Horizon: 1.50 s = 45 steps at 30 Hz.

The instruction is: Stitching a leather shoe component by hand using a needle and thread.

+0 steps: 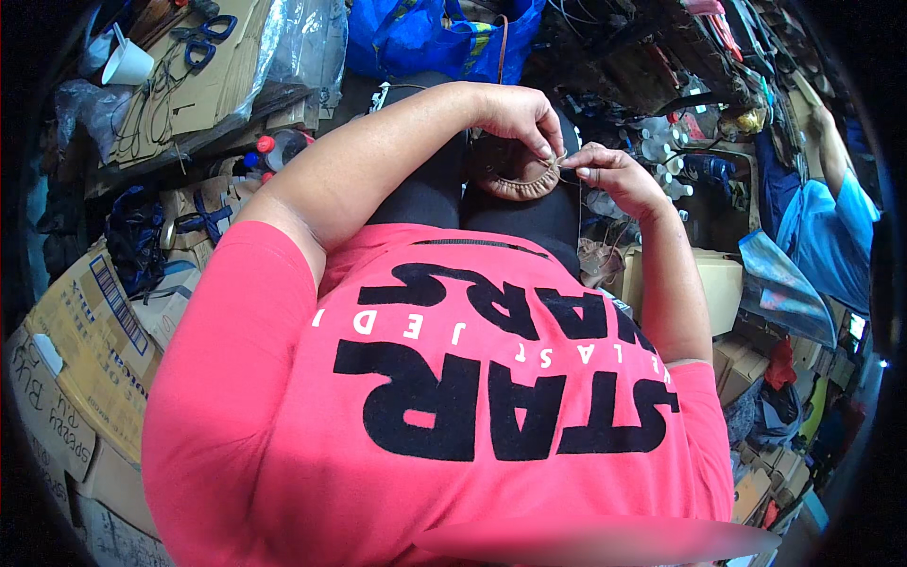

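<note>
Above my dark-clad lap is a brown leather piece [515, 187], rounded, with a puckered, gathered rim that looks like part of a shoe upper. My left hand [518, 115] reaches over from above, its thumb and fingers pinched on the rim at the right end. Close beside it, my right hand [616, 176] is closed in a pinch at that same end of the rim. Whatever lies between its fingertips is too small to name. A thin pale line, perhaps thread, hangs below the right fingers.
A blue bag [425, 42] lies beyond my knees. At left are cardboard sheets [194, 80], blue-handled scissors [200, 52] and a white cup [128, 64]. Several plastic bottles [658, 149] stand at right. Another person's blue sleeve [831, 227] shows at far right.
</note>
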Tool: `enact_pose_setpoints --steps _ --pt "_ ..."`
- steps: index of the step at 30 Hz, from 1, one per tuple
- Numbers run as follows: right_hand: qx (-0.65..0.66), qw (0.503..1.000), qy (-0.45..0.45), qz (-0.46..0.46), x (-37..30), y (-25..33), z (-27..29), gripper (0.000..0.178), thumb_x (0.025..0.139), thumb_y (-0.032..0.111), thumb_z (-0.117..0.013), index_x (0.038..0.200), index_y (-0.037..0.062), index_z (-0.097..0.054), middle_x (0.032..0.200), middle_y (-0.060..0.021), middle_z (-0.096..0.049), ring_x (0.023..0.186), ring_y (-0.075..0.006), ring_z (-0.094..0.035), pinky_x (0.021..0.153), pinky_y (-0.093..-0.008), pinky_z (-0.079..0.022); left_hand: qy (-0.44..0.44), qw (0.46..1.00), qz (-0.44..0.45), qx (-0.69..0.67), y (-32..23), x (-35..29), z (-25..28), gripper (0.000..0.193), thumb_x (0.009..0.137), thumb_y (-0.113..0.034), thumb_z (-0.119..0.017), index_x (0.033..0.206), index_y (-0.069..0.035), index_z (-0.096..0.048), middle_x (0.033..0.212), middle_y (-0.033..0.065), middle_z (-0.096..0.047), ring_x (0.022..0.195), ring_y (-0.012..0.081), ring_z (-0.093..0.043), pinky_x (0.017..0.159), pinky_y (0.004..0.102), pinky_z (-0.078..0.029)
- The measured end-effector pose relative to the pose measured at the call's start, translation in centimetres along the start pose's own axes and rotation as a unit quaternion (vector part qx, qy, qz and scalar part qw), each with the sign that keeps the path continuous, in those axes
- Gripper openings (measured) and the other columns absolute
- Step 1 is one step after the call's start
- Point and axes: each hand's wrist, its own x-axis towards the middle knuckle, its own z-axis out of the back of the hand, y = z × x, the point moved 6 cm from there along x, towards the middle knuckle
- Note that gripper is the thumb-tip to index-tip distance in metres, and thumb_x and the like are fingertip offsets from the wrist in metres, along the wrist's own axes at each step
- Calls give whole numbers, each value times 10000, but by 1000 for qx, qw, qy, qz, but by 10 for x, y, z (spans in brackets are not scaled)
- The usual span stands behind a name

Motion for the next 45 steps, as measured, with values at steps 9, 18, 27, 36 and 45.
enact_pose_setpoints --steps 9,18,27,36,45 --pt "70 998 -2 -6 4 -6 -5 182 821 50 -627 990 54 -694 943 -26 -631 949 -140 -558 893 -275 -400 -17 999 6 -50 9 2 0 233 769 -114 -709 983 -26 -686 879 35 -685 807 94 -606 770 251 -477" --pt "-203 958 -182 87 -23 41 -33 197 774 58 -693 970 75 -698 746 5 -477 729 -87 -475 657 -230 -388 -216 968 -34 122 -3 -32 9 240 761 -31 -606 999 -23 -640 925 96 -613 893 185 -580 791 276 -461" --pt "-351 897 -243 112 -43 45 -57 322 759 -1 -606 1063 95 -653 785 -132 -499 716 -305 -526 652 -371 -441 -365 916 -67 156 -21 -90 -27 175 719 -48 -669 883 -103 -693 754 55 -560 809 247 -566 740 341 -455" --pt "-232 945 -217 72 -41 23 -49 295 795 37 -631 1076 121 -665 775 -67 -478 744 -199 -512 696 -286 -427 -412 883 -74 214 -22 -89 -27 128 733 -96 -683 857 -125 -703 739 47 -548 767 219 -546 699 340 -429" --pt "-42 993 -109 27 -26 5 -30 259 853 22 -569 1077 106 -667 947 -26 -536 940 -138 -505 860 -257 -392 -369 908 -85 182 -10 -75 -24 195 751 -62 -681 904 -174 -726 728 49 -492 718 203 -500 649 316 -423"
